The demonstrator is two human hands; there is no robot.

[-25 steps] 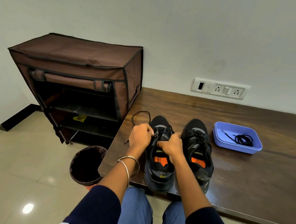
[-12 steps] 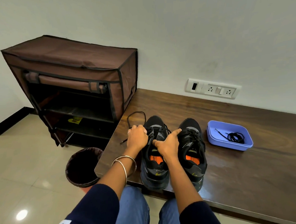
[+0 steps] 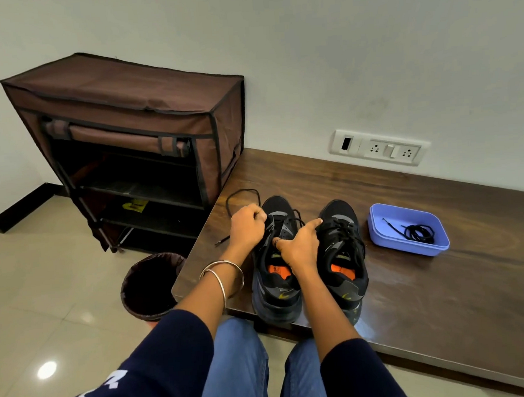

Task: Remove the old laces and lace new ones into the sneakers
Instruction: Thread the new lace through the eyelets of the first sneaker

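Now the right hand (image 3: 300, 246) has changed its hold. A second ago its fingers were curled at the tongue of the left shoe (image 3: 275, 259), opposite the left hand (image 3: 247, 226); now the index finger stretches forward along the gap between the two shoes, reaching the right shoe (image 3: 343, 248), while the thumb hooks at the left shoe's eyelets. It seems to be steadying the shoe rather than pulling. The left hand stays closed, pinching the old lace (image 3: 239, 199) where it leaves the upper eyelets; the freed length loops out on the bench (image 3: 443, 279) behind it, its tip lying to the left. So the unlacing of the left shoe looks partly done, and the right shoe is still fully laced. The new laces (image 3: 417, 233) lie coiled in the blue tray (image 3: 378, 222), untouched. A bin (image 3: 149, 285) stands beside the bench.
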